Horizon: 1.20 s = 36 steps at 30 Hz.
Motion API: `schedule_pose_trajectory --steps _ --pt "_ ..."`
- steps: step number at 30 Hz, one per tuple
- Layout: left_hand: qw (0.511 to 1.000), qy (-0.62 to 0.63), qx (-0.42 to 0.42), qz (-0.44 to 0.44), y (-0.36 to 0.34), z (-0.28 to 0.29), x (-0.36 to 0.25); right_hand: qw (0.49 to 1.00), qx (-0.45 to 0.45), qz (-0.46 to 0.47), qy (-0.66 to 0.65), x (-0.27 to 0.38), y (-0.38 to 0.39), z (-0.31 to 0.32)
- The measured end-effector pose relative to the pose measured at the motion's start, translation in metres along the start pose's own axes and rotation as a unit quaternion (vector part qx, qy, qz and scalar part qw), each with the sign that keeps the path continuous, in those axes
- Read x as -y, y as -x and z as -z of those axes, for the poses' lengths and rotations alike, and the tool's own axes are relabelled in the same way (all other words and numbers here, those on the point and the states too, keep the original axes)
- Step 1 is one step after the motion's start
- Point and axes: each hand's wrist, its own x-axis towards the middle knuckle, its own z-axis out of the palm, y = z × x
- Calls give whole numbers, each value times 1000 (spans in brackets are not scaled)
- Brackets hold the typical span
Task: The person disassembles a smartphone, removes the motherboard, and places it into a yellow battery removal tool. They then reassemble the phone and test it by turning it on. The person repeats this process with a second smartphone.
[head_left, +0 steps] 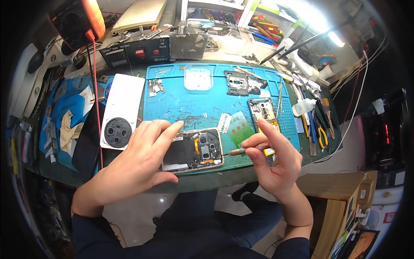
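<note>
An opened smartphone (pixel 177 150) lies at the mat's front edge, its dark inside and round camera block (pixel 205 148) facing up. My left hand (pixel 144 151) straddles the phone's left end, thumb by the near edge and fingers over the far side, holding it. Pinched between the thumb and fingers of my right hand (pixel 278 164) is a slim precision screwdriver (pixel 235 152). Its thin tip meets the phone's right end, beside the camera block. Left of the phone lies a white back cover (pixel 123 97) with a round black camera ring.
On the blue mat (pixel 168 103) are a clear plastic tub (pixel 198 77), metal phone parts (pixel 243 83), a second opened phone (pixel 264 113) and a green card (pixel 239 128). Pliers (pixel 323 137) and a white bottle (pixel 304 107) stand right. A black power unit (pixel 133 54) sits behind.
</note>
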Motion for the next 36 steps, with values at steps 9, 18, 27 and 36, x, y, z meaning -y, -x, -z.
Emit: schedule_pose_trajectory --steps 9,18,27,36 --pt "1000 -16 8 -3 -1 4 -6 1000 10 2 -9 -4 -2 2" --pt "1000 -5 17 3 -2 6 -8 1000 9 11 -10 -4 -7 5" --pt "999 -13 26 -15 -1 6 -2 997 45 55 -21 2 -36 -23" --pt "999 -23 13 -22 1 5 -2 993 91 72 10 -1 -45 -30"
